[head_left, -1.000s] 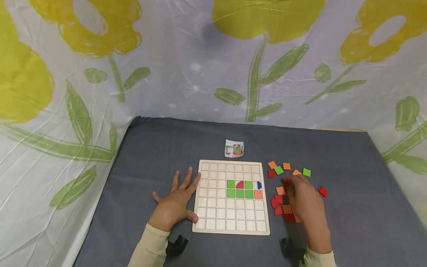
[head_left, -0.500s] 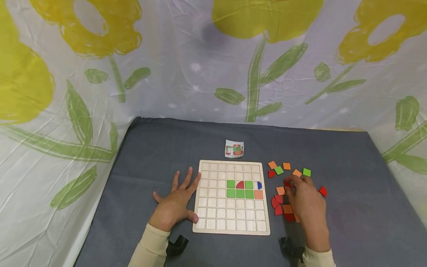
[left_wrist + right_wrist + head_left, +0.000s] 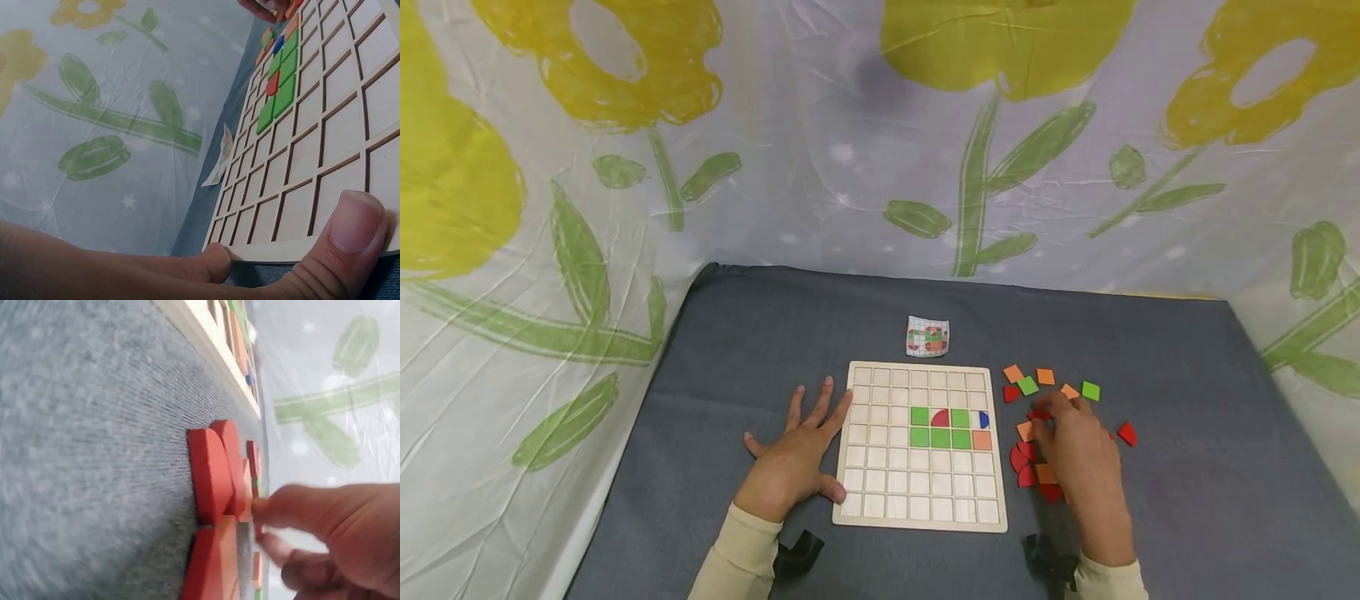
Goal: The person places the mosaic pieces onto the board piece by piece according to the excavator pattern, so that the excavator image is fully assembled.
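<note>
A wooden grid board (image 3: 921, 506) lies on the dark cloth. Several green square tiles (image 3: 940, 438), a red quarter-circle tile (image 3: 941, 417), an orange square tile (image 3: 982, 440) and a blue-and-white tile (image 3: 982, 419) sit in its cells. My left hand (image 3: 793, 462) rests with spread fingers at the board's left edge; in the left wrist view its thumb (image 3: 356, 228) lies on the frame. Over the loose tiles, my right hand (image 3: 1086, 471) pinches a red tile (image 3: 1038, 414) between thumb and fingertips. That tile's full shape is hidden by the fingers.
Loose red tiles (image 3: 1019, 458), orange square tiles (image 3: 1045, 377) and green square tiles (image 3: 1091, 390) are scattered right of the board. A small printed pattern card (image 3: 927, 337) lies behind it. A flowered curtain (image 3: 820, 167) hangs beyond the table.
My right hand has shifted slightly left with the red tile at its fingertips, uncovering part of another red tile on its right. My left hand stays put.
</note>
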{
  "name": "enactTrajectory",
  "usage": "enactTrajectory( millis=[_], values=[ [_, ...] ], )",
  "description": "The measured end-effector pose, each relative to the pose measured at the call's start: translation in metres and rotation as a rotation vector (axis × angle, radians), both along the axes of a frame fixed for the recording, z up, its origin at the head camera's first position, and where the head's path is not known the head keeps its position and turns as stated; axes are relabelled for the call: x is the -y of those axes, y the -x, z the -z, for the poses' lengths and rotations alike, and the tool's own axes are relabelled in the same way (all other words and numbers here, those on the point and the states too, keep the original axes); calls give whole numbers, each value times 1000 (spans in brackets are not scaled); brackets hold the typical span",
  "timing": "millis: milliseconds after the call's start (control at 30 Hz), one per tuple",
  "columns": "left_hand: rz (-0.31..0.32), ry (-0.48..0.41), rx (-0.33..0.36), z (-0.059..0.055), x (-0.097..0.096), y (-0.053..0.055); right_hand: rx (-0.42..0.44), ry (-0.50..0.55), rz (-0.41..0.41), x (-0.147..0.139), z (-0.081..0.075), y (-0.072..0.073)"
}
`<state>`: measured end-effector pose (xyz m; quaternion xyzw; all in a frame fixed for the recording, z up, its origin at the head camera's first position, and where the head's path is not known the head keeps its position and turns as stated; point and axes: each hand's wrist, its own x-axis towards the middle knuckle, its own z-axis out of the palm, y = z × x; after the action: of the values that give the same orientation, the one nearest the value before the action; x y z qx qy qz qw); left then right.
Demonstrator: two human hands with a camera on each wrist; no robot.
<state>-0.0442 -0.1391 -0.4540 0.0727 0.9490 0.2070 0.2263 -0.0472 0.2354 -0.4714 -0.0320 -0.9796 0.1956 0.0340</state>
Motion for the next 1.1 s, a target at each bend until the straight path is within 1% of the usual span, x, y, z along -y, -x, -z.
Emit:
enactTrajectory(
  millis=[133,267,433,467,500,567,633,667,700,767,867,1100],
  values=[
    [-3,2,-5,-1,1,-1,-42,33,-76,7,-4,1],
    [-4,3,-7,-1,1,-1,-52,66,-172,25,-10,-1],
    [-2,-15,-13,1,1,-1,-141,82,-310,55,-9,-9],
    [3,-23,-26,5,2,-1,-159,86,-336,60,-9,-11],
    [3,-26,-26,5,1,-1,-171,94,-362,66,-8,-13],
    [3,-28,-26,6,2,0,-186,90,-408,76,-7,-17],
    [3,-24,-20,5,2,0,-183,81,-445,85,-5,-21],
    [4,-22,-18,5,2,0,-177,72,-459,89,-4,-22],
    [-1,-15,-5,1,1,0,-168,61,-471,92,-3,-24],
    [-1,-12,-3,1,1,-1,-147,41,-486,98,-2,-26],
    [-4,-10,0,0,0,-1,-112,38,-499,104,0,-28],
    [-1,0,-1,3,0,0,-74,4,-514,108,4,-29]
  ],
)
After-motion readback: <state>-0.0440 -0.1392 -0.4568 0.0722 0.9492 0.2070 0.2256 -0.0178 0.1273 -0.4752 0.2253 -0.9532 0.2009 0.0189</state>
